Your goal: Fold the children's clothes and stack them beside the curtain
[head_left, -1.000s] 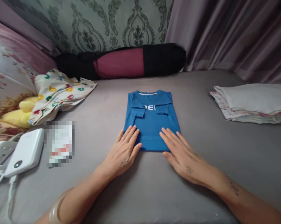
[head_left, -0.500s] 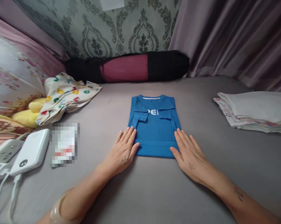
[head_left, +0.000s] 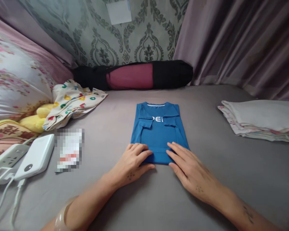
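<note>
A blue shirt (head_left: 162, 139) lies folded flat on the grey sheet, its sleeves turned in over the chest and white letters partly showing between them. The hem end facing me is turned up in a band. My left hand (head_left: 135, 162) rests on the near left corner, fingers bent over the band and the thumb apart, low by the front edge. On the right side of the band lies my right hand (head_left: 190, 168), its fingers spread on the fabric and its thumb by the near edge. Neither hand has a grip on the cloth.
A white power bank (head_left: 35, 157) and a power strip (head_left: 8, 160) with cables sit at left, near a blurred packet (head_left: 69, 150). Patterned cloth (head_left: 74, 102) lies beyond them. Folded cloths (head_left: 260, 120) are stacked right; a black and maroon roll (head_left: 132, 76) lies along the wall.
Both hands have slid inward from the shirt's sides onto its near hem band. My left fingers have bent more. The camera view has tilted slightly upward.
</note>
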Motion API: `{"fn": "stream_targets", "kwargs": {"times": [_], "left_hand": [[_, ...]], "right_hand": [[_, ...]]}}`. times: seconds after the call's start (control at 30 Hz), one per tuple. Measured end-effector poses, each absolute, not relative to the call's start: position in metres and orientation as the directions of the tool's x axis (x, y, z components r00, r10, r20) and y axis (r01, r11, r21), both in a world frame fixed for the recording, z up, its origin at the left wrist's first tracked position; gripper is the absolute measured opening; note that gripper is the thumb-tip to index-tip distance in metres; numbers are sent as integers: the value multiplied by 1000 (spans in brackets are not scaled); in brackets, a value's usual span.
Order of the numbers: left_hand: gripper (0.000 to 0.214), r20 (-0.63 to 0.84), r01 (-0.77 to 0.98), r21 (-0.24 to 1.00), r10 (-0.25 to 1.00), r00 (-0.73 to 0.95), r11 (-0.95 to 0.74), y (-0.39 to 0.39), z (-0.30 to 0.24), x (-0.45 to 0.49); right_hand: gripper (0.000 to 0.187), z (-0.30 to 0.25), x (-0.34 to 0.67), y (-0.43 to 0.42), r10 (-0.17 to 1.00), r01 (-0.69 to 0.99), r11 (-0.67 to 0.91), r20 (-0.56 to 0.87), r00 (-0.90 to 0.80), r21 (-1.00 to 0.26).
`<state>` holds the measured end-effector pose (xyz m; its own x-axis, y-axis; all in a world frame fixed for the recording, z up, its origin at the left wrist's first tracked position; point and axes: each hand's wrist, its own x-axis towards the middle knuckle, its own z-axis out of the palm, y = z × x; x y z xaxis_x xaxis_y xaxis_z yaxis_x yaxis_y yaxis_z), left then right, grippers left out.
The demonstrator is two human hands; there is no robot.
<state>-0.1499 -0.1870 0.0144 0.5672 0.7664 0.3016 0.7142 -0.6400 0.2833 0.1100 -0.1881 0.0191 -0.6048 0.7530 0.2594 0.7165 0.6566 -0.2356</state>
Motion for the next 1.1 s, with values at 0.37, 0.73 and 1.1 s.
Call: {"fn": "stream_targets", "kwargs": {"times": [0.37,0.73,1.1], "left_hand": [[19,360,684,234,715,599,-691,-184,11,-145],[21,360,713,144,708,608,-686,-179,8,-149],[44,213,820,174,834,509,-545,-173,14,-185]], "right_hand": [[34,12,112,-187,734,689,678,267,-624,-256],[48,10,124,-172,765,744,631,339,-548,-221],[53,7,142,-164,781,760,617,278,-559,-205]]}}
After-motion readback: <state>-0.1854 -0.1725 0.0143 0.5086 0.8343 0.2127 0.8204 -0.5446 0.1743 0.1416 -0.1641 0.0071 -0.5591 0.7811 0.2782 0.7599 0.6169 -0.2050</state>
